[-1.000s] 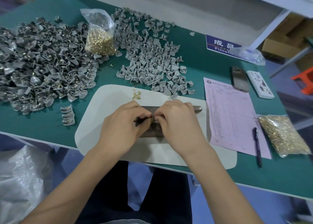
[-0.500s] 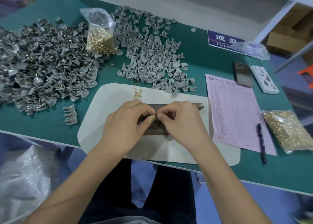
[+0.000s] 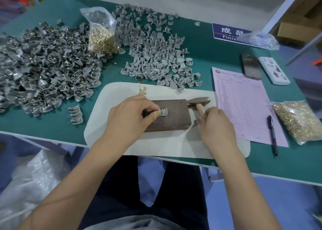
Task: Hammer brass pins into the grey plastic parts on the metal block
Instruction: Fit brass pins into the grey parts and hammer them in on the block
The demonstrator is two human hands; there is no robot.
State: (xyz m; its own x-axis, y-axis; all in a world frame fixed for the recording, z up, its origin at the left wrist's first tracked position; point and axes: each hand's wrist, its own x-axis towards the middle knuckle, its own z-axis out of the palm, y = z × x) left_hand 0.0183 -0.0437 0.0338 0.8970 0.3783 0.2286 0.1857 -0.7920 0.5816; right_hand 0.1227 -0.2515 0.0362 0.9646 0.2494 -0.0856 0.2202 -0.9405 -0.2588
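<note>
Since half a second ago the hands have parted: the right hand (image 3: 216, 123) has left the part and gone to the hammer's wooden handle (image 3: 200, 110), its fingers curling about it, though the grip is not plainly closed yet. The left hand (image 3: 129, 115) stays behind, pinching a grey plastic part (image 3: 164, 111) between thumb and forefinger and pressing it flat on the metal block (image 3: 171, 114), likely to steady it for the blow. A brass pin (image 3: 163, 110) seems to sit in it, though that is too small to be sure. The hammer head (image 3: 198, 100) lies just beside the block's right end, within easy reach. Loose brass pins (image 3: 142, 90) wait on the white mat (image 3: 111, 97), and beyond it on the bench (image 3: 205, 55) lie heaps of grey parts (image 3: 155, 55) and a bag of pins (image 3: 102, 36).
</note>
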